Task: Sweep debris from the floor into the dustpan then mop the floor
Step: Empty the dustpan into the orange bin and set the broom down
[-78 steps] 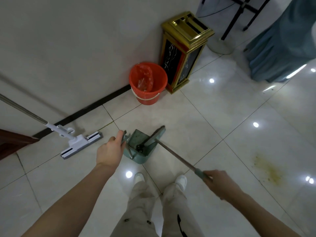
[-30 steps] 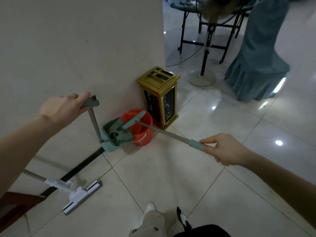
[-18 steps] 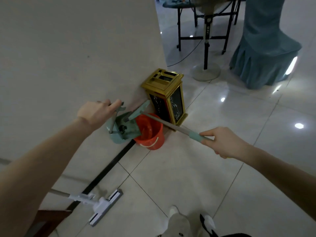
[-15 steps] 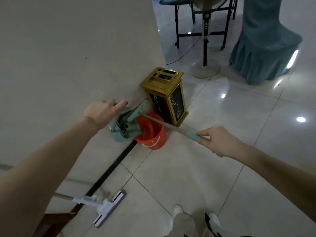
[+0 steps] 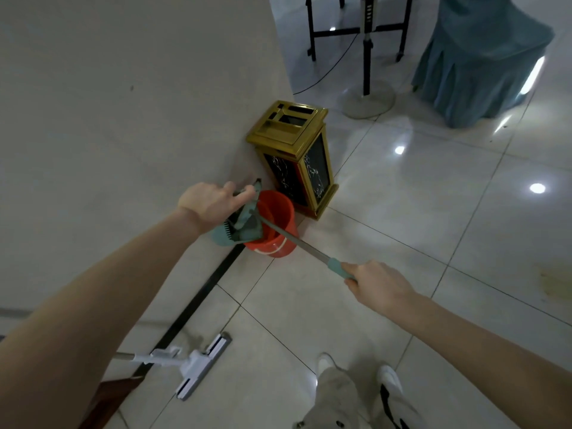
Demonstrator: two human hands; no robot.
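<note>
My left hand (image 5: 213, 202) grips the handle of a green dustpan (image 5: 230, 232), which is tilted over the rim of an orange bucket (image 5: 277, 218) by the wall. My right hand (image 5: 379, 284) holds the green grip of a broom whose metal handle (image 5: 294, 241) runs up and left to the broom head (image 5: 247, 216), resting in the dustpan. A white flat mop (image 5: 198, 368) lies on the tiled floor near the wall at lower left, its pole passing behind my left arm.
A gold and black bin (image 5: 297, 156) stands against the wall corner just behind the bucket. A fan stand (image 5: 366, 94), black table legs (image 5: 312, 29) and a blue-covered chair (image 5: 476, 60) are farther back. A yellowish stain (image 5: 554, 284) marks the floor at right.
I lifted the dustpan and broom off the floor and carried them to the orange bucket. The dustpan now tips over the bucket's rim, and my view has moved closer.
</note>
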